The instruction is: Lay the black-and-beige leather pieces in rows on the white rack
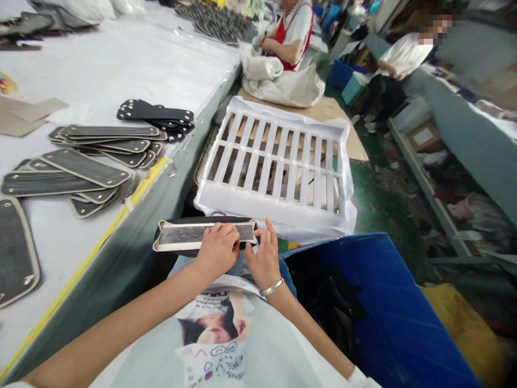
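Note:
Across my lap lies a long, narrow black bag-like piece [181, 235] with raised cream edging around a grey strip. My left hand [218, 245] rests over the middle of it, fingers curled down on the grey strip. At its right end my right hand [264, 257], with a silver bangle at the wrist, has thumb and forefinger at the cream-edged corner while the other fingers point up. To the left, on the white table [92, 70], lie several dark grey panels [84, 170] with cream borders and metal eyelets, and a pile of black straps [157, 116].
In front stands a white slatted rack [278, 161]. A blue bin [388, 302] holding dark items is at my right. Yellow tape [86, 250] runs along the table edge. Beyond the rack, one person in a red apron [288, 32] works; another person [399, 64] sits farther right.

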`<action>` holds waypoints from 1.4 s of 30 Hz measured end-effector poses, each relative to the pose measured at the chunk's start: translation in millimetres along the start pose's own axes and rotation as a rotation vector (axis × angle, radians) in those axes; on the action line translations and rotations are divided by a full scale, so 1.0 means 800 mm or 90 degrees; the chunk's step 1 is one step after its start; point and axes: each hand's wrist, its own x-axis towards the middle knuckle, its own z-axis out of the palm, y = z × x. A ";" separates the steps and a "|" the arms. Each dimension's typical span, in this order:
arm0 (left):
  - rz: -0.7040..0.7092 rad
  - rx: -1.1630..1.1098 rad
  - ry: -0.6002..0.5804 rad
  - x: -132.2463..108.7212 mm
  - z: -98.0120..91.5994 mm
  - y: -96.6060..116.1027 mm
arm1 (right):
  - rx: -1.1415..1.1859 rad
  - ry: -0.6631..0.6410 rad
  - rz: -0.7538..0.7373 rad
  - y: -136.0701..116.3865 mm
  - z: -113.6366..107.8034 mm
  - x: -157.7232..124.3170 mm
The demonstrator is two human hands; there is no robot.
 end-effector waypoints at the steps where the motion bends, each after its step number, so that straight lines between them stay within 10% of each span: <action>1: -0.003 0.012 -0.004 0.000 0.000 0.001 | 0.017 0.004 0.012 0.002 0.003 0.001; 6: -0.005 0.043 -0.031 -0.001 -0.004 0.002 | 0.004 0.028 -0.005 0.003 -0.004 -0.003; 15: 0.032 -0.046 -0.023 -0.007 -0.008 -0.013 | -0.263 -0.052 -0.326 -0.005 -0.014 -0.056; 20: 0.004 -0.032 0.088 -0.040 -0.028 -0.037 | -0.313 -0.063 -0.346 -0.002 -0.009 -0.056; 25: -0.024 -0.066 -0.015 -0.046 -0.030 -0.058 | -0.322 -0.060 -0.354 -0.004 -0.006 -0.055; 42: -0.102 0.009 -0.006 -0.034 -0.024 -0.043 | -0.248 -0.111 -0.394 -0.024 0.039 -0.047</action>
